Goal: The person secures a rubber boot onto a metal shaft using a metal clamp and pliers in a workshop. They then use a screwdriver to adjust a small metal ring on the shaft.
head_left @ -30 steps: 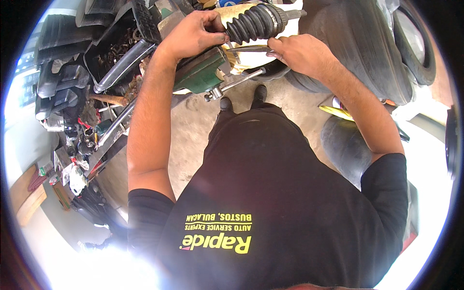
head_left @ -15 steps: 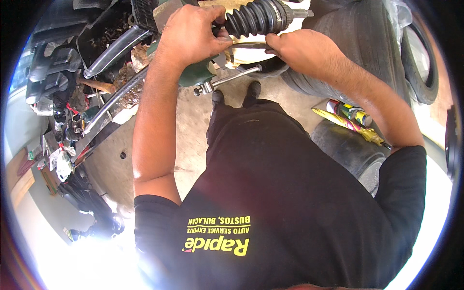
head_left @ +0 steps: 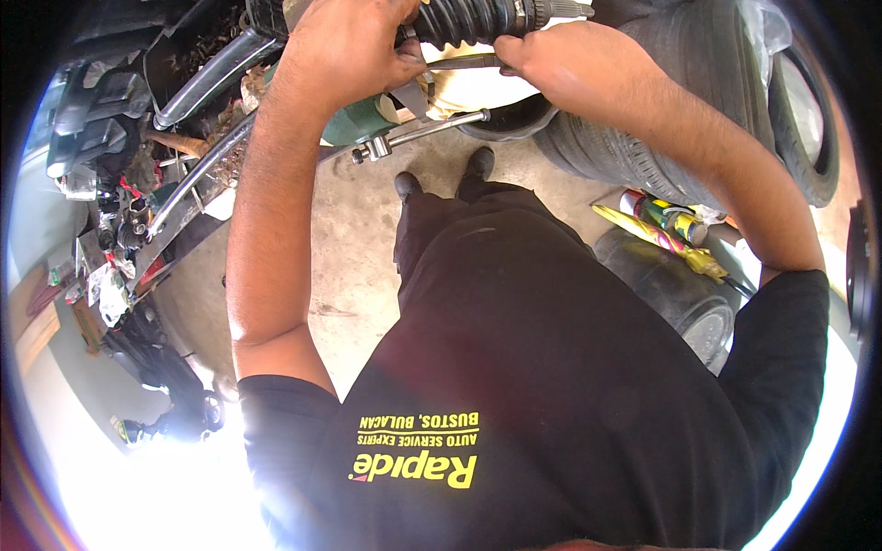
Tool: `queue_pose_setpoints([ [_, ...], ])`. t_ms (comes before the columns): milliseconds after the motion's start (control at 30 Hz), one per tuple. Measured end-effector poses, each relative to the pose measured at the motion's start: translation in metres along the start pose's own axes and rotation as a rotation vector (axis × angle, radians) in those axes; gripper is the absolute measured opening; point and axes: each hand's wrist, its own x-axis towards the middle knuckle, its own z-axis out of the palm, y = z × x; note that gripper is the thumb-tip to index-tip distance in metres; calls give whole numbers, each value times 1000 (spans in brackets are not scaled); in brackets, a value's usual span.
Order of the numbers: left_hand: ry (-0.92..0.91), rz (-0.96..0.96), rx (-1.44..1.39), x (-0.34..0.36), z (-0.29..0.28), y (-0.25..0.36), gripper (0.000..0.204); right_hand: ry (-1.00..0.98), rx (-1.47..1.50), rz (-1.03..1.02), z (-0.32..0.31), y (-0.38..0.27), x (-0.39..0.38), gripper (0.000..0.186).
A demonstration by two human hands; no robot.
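Observation:
A black ribbed axle boot (head_left: 464,23) lies across the top of the view, with a splined metal shaft end (head_left: 571,11) on its right. My left hand (head_left: 354,46) is closed at the boot's narrow left end, thumb below it; its fingertips are partly hidden. My right hand (head_left: 583,60) pinches a slim dark metal tool (head_left: 464,62) just under the boot. This tool reaches leftward to near my left thumb; its exact kind is unclear. Beneath my hands is a green bench vise (head_left: 358,121) with a steel sliding handle (head_left: 432,136).
Stacked tyres (head_left: 684,101) stand to the right, beside another upright tyre (head_left: 804,119). A yellow folded umbrella (head_left: 657,234) and cans lie above a black drum (head_left: 675,294). Cluttered car parts and tools, including a wooden-handled hammer (head_left: 179,142), fill the left side.
Both hands and the boot appear higher in the view, with the left hand slightly further left. The vise also sits higher. The right hand still grips the slim tool.

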Motion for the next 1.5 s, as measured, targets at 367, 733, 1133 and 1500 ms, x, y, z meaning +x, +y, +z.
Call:
queue_pose_setpoints([
  [367, -215, -34, 158, 12, -9, 7, 37, -79, -62, 1, -29, -5, -6, 28],
  [733, -165, -60, 120, 6, -17, 19, 33, -150, -129, 12, -28, -12, 1, 26],
  [1133, 733, -339, -167, -71, 29, 62, 31, 10, -42, -41, -20, -11, -2, 24],
  [1500, 764, -807, -485, -88, 57, 105, 24, -102, -6, -103, -19, 6, 13, 14],
])
